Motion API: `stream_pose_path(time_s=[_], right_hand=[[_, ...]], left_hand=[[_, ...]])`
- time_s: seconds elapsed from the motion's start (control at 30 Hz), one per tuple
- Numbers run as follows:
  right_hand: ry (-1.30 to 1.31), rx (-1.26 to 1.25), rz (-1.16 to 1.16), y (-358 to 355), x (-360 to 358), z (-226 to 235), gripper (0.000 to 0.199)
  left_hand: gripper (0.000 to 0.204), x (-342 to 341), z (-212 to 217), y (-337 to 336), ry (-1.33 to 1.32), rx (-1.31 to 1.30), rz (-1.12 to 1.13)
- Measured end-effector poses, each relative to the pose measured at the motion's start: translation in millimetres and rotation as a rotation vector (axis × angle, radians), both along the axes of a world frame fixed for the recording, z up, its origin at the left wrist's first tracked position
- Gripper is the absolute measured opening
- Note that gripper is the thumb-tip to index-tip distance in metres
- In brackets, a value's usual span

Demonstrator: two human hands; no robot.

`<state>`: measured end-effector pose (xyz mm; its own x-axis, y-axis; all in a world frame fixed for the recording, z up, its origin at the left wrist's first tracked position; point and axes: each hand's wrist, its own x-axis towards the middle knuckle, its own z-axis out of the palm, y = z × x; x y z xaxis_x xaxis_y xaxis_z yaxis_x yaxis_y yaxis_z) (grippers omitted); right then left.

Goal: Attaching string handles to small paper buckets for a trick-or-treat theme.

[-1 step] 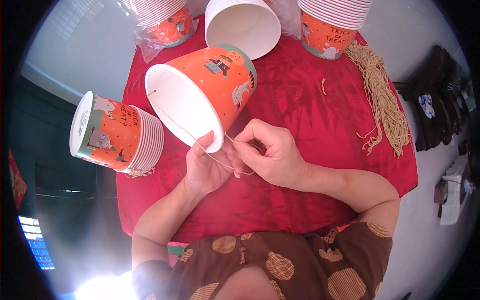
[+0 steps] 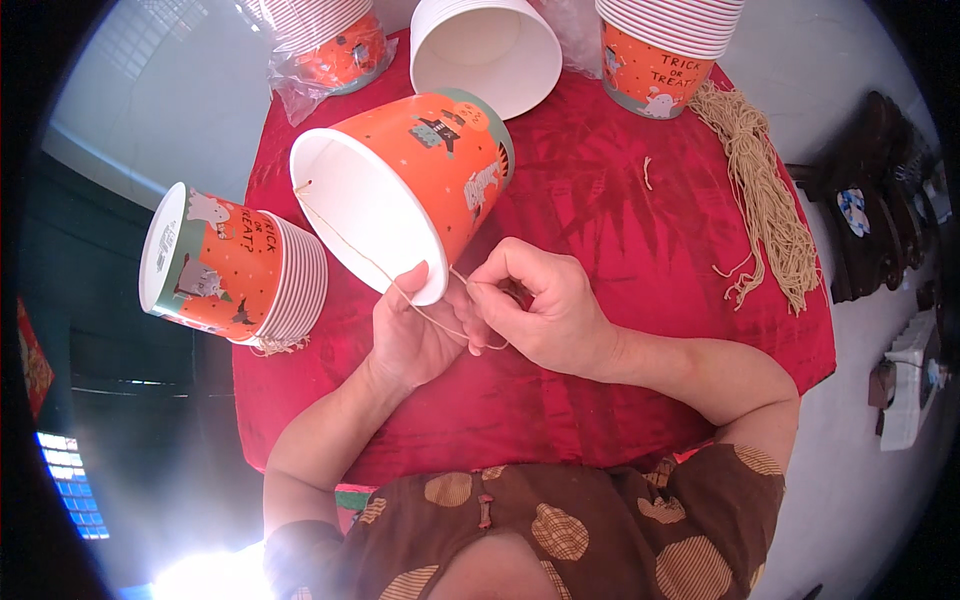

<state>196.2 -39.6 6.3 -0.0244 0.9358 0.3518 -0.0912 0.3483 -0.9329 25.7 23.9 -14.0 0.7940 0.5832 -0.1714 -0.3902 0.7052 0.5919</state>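
Note:
An orange paper bucket [image 2: 425,165] with a white inside lies tilted on its side, its mouth toward me at the lower left. My left hand [image 2: 415,330] grips the near part of its rim, thumb at the mouth and the other fingers beneath. A thin tan string [image 2: 350,240] runs from a hole at the far left of the rim, across the mouth and over my left thumb, then loops toward my right hand [image 2: 540,305]. Between thumb and forefinger, my right hand pinches the string close to the outside of the rim.
A stack of nested buckets [image 2: 250,265] lies at the left. A plastic-wrapped stack [image 2: 340,55], a white bucket opening [image 2: 485,60] and another stack [image 2: 655,75] stand at the back. A bundle of tan strings [image 2: 765,190] hangs over the red tablecloth [image 2: 600,210] at right, near a short string scrap [image 2: 648,173].

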Motion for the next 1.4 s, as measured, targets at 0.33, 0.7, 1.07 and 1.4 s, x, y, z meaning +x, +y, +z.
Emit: stream_pose_path(time_s=[0.33, 0.7, 1.07, 1.4], right_hand=[[0.101, -0.04, -0.001, 2, -1, 2, 0.006], [0.165, -0.175, -0.074, 7, 0, 2, 0.008], [0.129, -0.447, -0.157, 42, -3, 1, 0.022], [0.157, -0.496, -0.221, 58, -5, -5, 0.021]], left_hand=[[0.051, 1, 1, 2, 0.054, 0.056, 0.016], [0.042, 0, -1, 5, 0.262, 0.257, 0.28], [0.035, -3, 4, 14, 0.332, 0.285, 0.31], [0.023, 2, 18, -4, 0.367, 0.349, -0.031]])
